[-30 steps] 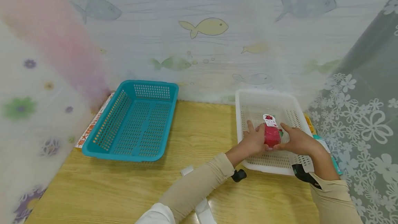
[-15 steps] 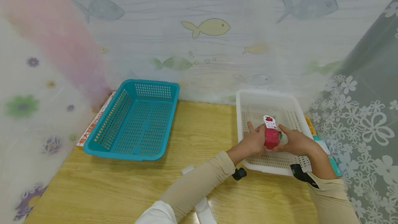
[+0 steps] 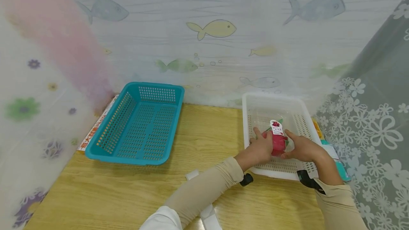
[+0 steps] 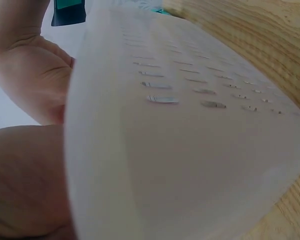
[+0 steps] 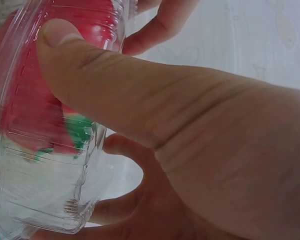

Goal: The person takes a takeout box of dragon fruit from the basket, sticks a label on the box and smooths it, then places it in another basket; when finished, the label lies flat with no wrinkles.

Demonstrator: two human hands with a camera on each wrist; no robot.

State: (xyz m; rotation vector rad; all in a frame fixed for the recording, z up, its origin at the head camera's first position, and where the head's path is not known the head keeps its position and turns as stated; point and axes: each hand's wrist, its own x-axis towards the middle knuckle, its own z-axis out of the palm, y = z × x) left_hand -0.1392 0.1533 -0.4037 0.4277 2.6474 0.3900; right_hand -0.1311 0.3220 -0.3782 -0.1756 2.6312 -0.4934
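Note:
A clear plastic box (image 5: 45, 190) with red dragon fruit (image 3: 278, 145) inside is held over the white basket (image 3: 245, 123). The box has a white label (image 3: 276, 127) with a fruit picture on top. My left hand (image 3: 260, 149) grips its left side; my right hand (image 3: 305, 148) grips the right side. In the right wrist view, the right thumb (image 5: 110, 80) lies along the box while the fingers reach round beneath. The left wrist view mostly shows the basket's outer wall (image 4: 190, 165), with the left hand (image 4: 27, 180) partly behind its rim. Several left fingers are hidden.
A teal perforated basket (image 3: 174, 127) stands at the left of the wooden table (image 3: 204, 134), beside a red-and-white printed pack (image 3: 92, 130). White strip-like pieces (image 3: 209, 217) lie under the left forearm. Yellow and teal packages (image 3: 342, 168) sit right of the white basket.
The box has shifted slightly in the hands, showing more green leaf beside the label. Both hands have moved a little and still hold it over the white basket.

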